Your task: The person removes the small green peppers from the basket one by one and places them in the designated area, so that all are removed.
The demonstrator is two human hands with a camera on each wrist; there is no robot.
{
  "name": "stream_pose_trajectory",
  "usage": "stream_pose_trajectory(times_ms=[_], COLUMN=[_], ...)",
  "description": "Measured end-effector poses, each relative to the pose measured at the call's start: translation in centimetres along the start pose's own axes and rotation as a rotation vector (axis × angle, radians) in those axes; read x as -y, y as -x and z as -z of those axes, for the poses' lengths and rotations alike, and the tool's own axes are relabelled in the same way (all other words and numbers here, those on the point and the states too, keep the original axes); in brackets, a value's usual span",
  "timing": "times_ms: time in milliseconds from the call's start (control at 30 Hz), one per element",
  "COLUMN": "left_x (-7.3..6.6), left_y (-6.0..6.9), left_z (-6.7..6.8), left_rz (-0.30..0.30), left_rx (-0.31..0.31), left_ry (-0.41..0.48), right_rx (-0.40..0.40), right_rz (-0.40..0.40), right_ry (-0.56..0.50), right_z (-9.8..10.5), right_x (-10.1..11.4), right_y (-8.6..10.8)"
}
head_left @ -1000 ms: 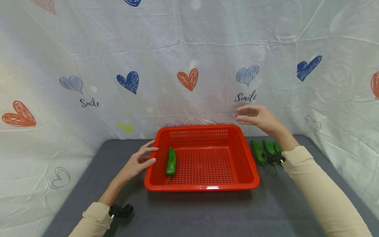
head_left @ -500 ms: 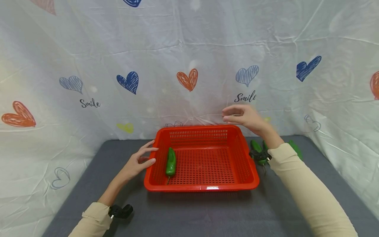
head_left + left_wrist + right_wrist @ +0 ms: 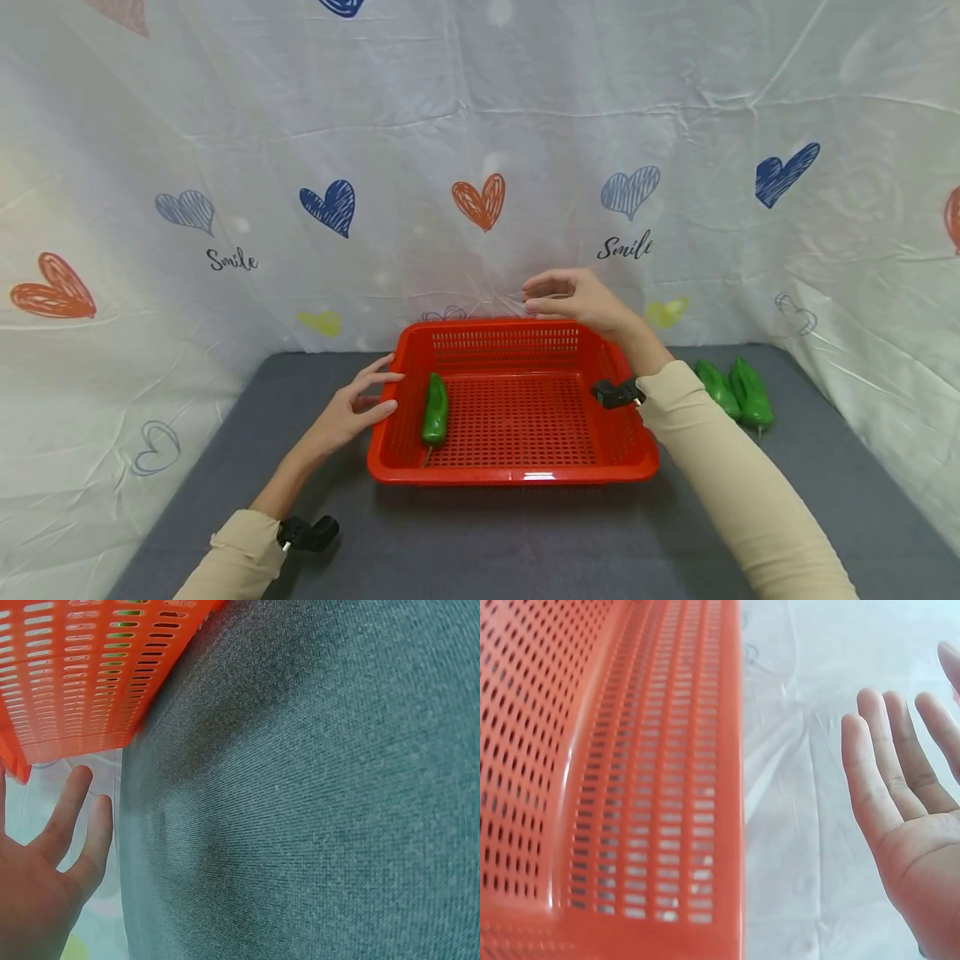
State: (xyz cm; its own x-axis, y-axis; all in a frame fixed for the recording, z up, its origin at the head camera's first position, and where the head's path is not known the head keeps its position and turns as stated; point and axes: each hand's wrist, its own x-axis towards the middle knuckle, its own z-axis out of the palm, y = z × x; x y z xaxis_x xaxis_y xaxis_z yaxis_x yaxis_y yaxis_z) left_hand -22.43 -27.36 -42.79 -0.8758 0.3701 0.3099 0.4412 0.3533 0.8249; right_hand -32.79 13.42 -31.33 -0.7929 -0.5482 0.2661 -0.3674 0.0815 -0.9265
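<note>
A red perforated plastic basket [image 3: 517,476] sits on the grey cloth, with one green chili pepper [image 3: 434,410] lying lengthwise near its left wall. My left hand [image 3: 343,417] is at the basket's left rim, fingers spread; in the left wrist view the fingers are extended beside the basket wall [image 3: 82,682]. Above the basket's far right edge hovers my right hand [image 3: 581,302], holding nothing, its fingers relaxed and slightly bent in the right wrist view. Two more green chili peppers [image 3: 751,393] lie on the cloth right of the basket, partly behind the right sleeve.
A dark grey cloth [image 3: 480,546] covers the table. Behind it hangs a pale sheet [image 3: 405,108] printed with hearts and words. Each wrist wears a black camera mount, and the right sleeve [image 3: 735,467] crosses over the table's right part.
My right hand has moved left, from beyond the basket's right corner to over its far rim. The forearm now covers a pepper seen earlier and uncovers others. The left hand stays put.
</note>
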Motion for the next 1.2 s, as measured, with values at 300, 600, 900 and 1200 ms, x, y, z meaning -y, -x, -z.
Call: stream_pose_trajectory(times_ms=[300, 600, 900, 1200], left_x=[-0.3, -0.3, -0.3, -0.2], left_y=[0.0, 0.0, -0.1, 0.0], left_z=[0.0, 0.0, 0.0, 0.1], left_rz=[0.007, -0.006, -0.003, -0.007], left_rx=[0.003, 0.004, 0.003, 0.007], left_ry=[0.007, 0.011, 0.009, 0.008], right_rx=[0.031, 0.059, 0.091, 0.133], right_rz=[-0.029, -0.04, -0.071, -0.101], right_ry=[-0.073, -0.114, -0.174, -0.207], right_z=[-2.0, -3.6, -5.8, -7.7], right_x=[-0.7, -1.2, -2.1, -2.9], right_y=[-1.2, -1.9, -2.9, -3.7])
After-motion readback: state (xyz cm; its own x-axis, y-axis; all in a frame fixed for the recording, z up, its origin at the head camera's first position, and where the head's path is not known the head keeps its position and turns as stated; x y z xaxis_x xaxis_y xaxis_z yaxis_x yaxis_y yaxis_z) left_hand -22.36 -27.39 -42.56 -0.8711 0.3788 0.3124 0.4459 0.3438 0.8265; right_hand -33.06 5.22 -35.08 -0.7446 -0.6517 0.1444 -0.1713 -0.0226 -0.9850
